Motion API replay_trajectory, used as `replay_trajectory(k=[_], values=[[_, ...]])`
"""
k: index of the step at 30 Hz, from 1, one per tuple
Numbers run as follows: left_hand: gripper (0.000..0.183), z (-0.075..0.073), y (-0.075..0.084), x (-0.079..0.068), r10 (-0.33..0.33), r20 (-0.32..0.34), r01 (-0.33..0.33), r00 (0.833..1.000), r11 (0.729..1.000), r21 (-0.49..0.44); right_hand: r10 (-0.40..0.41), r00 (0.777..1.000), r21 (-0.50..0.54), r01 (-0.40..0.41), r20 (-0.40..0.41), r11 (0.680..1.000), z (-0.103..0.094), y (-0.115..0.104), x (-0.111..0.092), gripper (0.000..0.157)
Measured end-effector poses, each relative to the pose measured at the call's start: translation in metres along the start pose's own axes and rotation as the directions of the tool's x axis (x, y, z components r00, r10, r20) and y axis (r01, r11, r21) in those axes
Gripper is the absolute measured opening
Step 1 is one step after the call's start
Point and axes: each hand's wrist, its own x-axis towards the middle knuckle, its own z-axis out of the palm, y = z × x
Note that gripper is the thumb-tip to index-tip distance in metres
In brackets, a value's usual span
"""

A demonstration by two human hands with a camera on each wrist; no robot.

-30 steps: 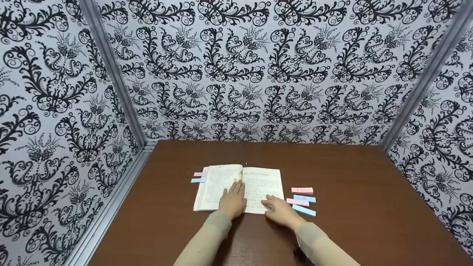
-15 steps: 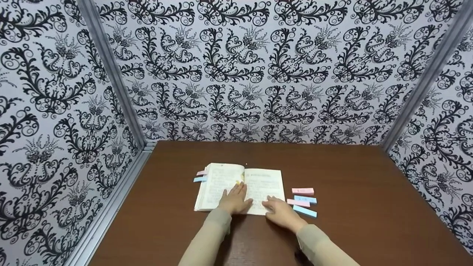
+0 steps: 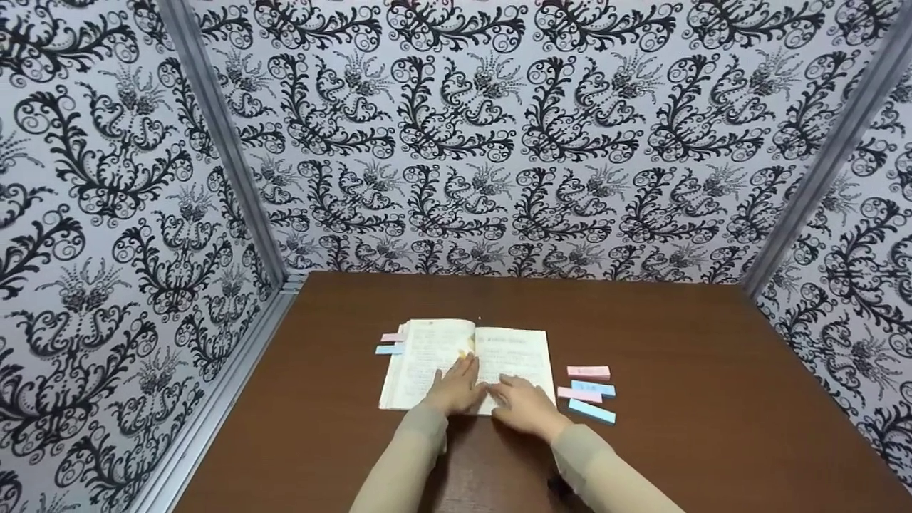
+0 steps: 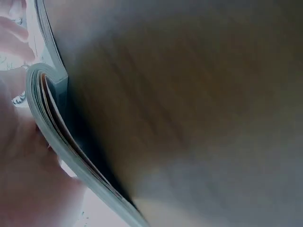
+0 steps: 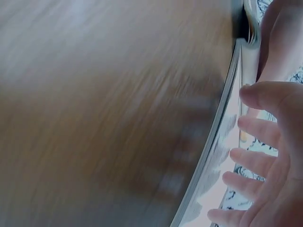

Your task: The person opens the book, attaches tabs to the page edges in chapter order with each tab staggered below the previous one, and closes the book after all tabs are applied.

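An open book (image 3: pixel 524 356) lies on the brown table, its left stack of pages bulging near the spine. My left hand (image 3: pixel 456 388) rests with extended fingers on the left page beside the gutter, its thumb pointing right. Over the lower right page is my right hand (image 3: pixel 524 406), its fingers spread and slightly bent, its fingertips close to the left thumb. In the right wrist view the right hand (image 5: pixel 270 161) holds nothing, fingers apart above the page. The left wrist view shows the book's curved page edges (image 4: pixel 61 137) beside part of the left hand (image 4: pixel 33 175).
Pink sticky-note pads (image 3: pixel 588 372) and blue sticky-note pads (image 3: pixel 591 411) lie right of the book. A pink tab (image 3: pixel 392 337) and a blue tab (image 3: pixel 389 350) stick out from its left edge. Patterned walls (image 3: pixel 499 142) stand behind and at both sides of the table (image 3: pixel 677 356).
My right hand has slid left across the right page toward the left hand. The left hand's thumb has spread to the right over the gutter.
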Motion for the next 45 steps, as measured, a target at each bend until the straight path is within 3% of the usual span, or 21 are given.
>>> replay_trajectory(k=[8, 15, 21, 25, 29, 32, 41, 45], values=[[0.070, 0.002, 0.001, 0.001, 0.002, 0.017, -0.001, 1.000, 0.999, -0.038, 0.013, 1.000, -0.021, -0.013, 0.018, 1.000, 0.003, -0.002, 0.003, 0.047], [0.058, 0.004, 0.005, 0.011, -0.043, -0.055, 0.049, 0.998, 0.992, 0.114, 0.032, 0.999, -0.017, -0.032, 0.021, 0.999, 0.005, 0.000, 0.000, 0.049], [0.054, -0.009, 0.025, 0.022, -0.114, -0.106, 0.138, 0.988, 0.956, 0.258, 0.056, 0.998, -0.016, -0.056, 0.009, 0.998, 0.001, 0.001, 0.006, 0.049], [0.054, -0.002, 0.031, 0.026, -0.156, -0.150, 0.199, 0.976, 0.917, 0.346, 0.036, 0.999, -0.021, -0.036, 0.010, 0.999, 0.004, 0.001, 0.006, 0.047], [0.057, 0.007, 0.038, 0.031, -0.199, -0.144, 0.242, 0.969, 0.876, 0.417, 0.018, 1.000, -0.028, -0.018, 0.000, 0.999, 0.007, 0.002, 0.006, 0.042], [0.058, 0.009, 0.044, 0.037, -0.220, -0.143, 0.261, 0.965, 0.861, 0.436, 0.019, 1.000, -0.037, -0.020, -0.020, 0.999, 0.005, 0.004, 0.007, 0.039], [0.062, 0.008, 0.044, 0.049, -0.227, -0.137, 0.264, 0.964, 0.869, 0.419, 0.035, 0.999, -0.079, -0.037, -0.030, 0.996, 0.005, 0.002, 0.009, 0.041], [0.064, 0.008, 0.034, 0.048, -0.254, -0.125, 0.282, 0.959, 0.895, 0.345, 0.032, 0.999, -0.099, -0.035, -0.025, 0.994, 0.015, -0.008, 0.007, 0.039]])
